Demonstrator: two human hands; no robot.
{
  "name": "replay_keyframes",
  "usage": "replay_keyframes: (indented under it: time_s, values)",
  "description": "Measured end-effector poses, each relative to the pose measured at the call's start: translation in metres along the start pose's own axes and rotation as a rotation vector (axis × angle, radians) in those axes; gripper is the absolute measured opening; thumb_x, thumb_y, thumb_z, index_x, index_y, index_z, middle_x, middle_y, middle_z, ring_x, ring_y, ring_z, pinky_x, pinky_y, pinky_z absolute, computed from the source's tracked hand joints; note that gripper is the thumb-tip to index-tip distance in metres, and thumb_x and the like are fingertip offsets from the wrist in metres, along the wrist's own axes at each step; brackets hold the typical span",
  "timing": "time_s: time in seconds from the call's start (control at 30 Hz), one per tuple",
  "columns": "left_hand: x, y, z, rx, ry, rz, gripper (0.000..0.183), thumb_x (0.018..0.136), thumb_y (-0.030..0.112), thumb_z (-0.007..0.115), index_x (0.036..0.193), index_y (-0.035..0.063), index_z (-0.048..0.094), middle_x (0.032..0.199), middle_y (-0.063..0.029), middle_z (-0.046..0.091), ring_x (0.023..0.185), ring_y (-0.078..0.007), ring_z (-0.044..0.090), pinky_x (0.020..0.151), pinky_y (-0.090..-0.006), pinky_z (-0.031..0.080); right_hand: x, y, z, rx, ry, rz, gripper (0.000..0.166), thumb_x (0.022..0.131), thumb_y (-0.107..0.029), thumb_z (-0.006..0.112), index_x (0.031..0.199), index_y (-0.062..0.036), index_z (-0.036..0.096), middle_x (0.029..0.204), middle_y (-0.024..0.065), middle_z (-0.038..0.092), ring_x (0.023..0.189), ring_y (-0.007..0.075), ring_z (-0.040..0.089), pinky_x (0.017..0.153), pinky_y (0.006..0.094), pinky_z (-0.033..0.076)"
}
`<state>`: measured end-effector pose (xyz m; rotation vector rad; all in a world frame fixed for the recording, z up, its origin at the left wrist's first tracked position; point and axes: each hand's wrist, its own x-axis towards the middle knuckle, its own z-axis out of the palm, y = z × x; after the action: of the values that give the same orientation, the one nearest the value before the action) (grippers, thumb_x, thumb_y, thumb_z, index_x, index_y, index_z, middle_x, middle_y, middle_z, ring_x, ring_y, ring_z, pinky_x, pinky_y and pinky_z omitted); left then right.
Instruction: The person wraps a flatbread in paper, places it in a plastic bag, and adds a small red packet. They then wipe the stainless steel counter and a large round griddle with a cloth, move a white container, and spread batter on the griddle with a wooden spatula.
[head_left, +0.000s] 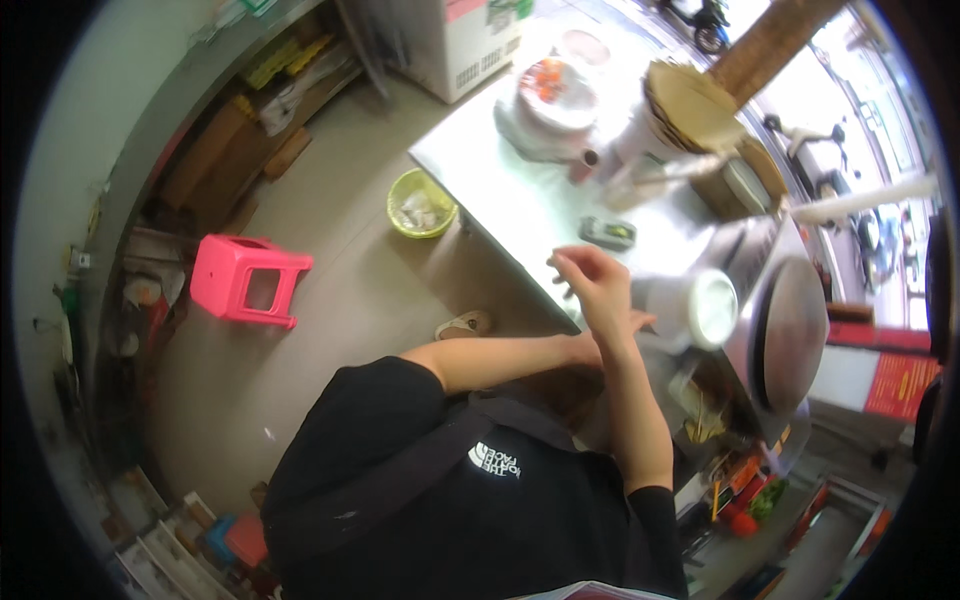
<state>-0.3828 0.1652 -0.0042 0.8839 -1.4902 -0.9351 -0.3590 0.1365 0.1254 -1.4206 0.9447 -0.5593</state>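
Note:
Above the near edge of the white table (480, 169), my right hand (596, 281) is raised with bent, parted fingers and nothing visible in it. My left forearm passes beneath my right wrist; only part of my left hand (640, 321) shows, its fingers near a white round container (712, 307). Whether it holds anything is hidden. Just beyond my right hand lies a small dark grey device (607, 232). Farther back are a clear tub with orange-red pieces (551, 94) and a stack of thin brown round sheets (690, 105). A round griddle (796, 334) stands at the right.
A lined yellow-green waste bin (421, 206) stands on the floor beside the table. A pink plastic stool (244, 277) is farther left. Behind the table is a brown post (776, 45). A cardboard box (739, 180) sits near the griddle.

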Motion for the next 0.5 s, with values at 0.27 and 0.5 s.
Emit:
replay_keyframes:
  time_s: [0.27, 0.5]
  values:
    - [-0.143, -0.003, -0.229, 0.321, -0.124, -0.775, 0.033, 0.076, 0.025, 0.056, 0.103, 0.0064, 0.055, 0.093, -0.0095, 0.062, 0.087, -0.0240, 0.059, 0.076, -0.0346, 0.046, 0.192, 0.021, 0.197, -0.722, -0.277, -0.341, 0.018, 0.081, -0.011, 0.053, 0.094, -0.0048, 0.064, 0.084, 0.0143, 0.063, 0.061, 0.0209, 0.061, 0.058, 0.0304, 0.048]
    - [-0.241, 0.016, -0.310, 0.247, 0.436, -1.078, 0.028, 0.077, 0.019, 0.057, 0.101, 0.0040, 0.056, 0.090, -0.0098, 0.062, 0.082, -0.0191, 0.060, 0.073, -0.0312, 0.047, 0.246, 0.004, 0.266, -0.912, -0.060, -0.496, 0.020, 0.079, -0.026, 0.055, 0.082, -0.0105, 0.067, 0.079, 0.0108, 0.060, 0.072, 0.0276, 0.058, 0.066, 0.0363, 0.045]
